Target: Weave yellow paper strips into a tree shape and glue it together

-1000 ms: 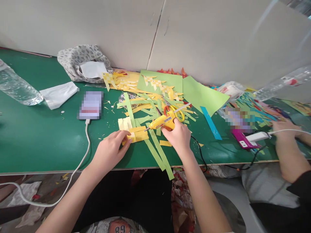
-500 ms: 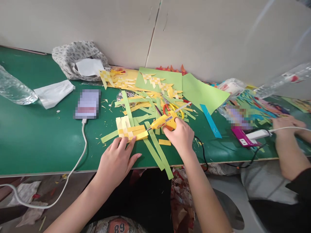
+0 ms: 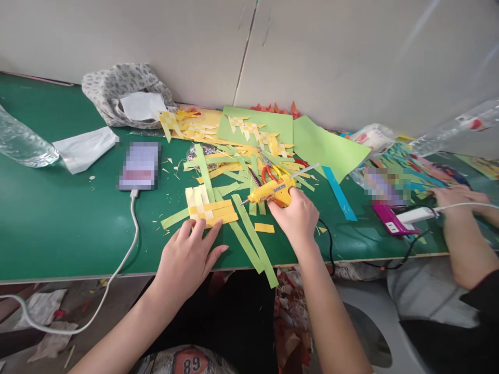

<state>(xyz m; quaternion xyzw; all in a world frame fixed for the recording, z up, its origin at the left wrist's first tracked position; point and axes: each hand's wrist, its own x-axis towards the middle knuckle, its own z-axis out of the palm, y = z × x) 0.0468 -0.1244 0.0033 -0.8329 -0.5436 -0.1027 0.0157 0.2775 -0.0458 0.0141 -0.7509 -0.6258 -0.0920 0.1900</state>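
My right hand (image 3: 297, 216) is closed around a yellow glue gun (image 3: 271, 191) whose nozzle points left toward a woven piece of yellow and pale paper strips (image 3: 208, 208). My left hand (image 3: 188, 256) lies flat with its fingers spread, fingertips on the near edge of the woven piece. Long green paper strips (image 3: 253, 239) run under it and hang over the table's front edge. Scissors with red and yellow handles (image 3: 278, 170) lie just behind the glue gun.
On the green table (image 3: 58, 223) lie a phone (image 3: 139, 165) with a white cable, a plastic bottle (image 3: 21, 145), white tissue, a patterned cloth bag (image 3: 125, 93) and green paper sheets (image 3: 327, 148). Another person's hands (image 3: 456, 200) rest at right beside a pink power strip (image 3: 392, 223).
My left hand has let go of the woven piece and flattened out beside it. My right hand has drawn the glue gun a little to the right, away from the weave.
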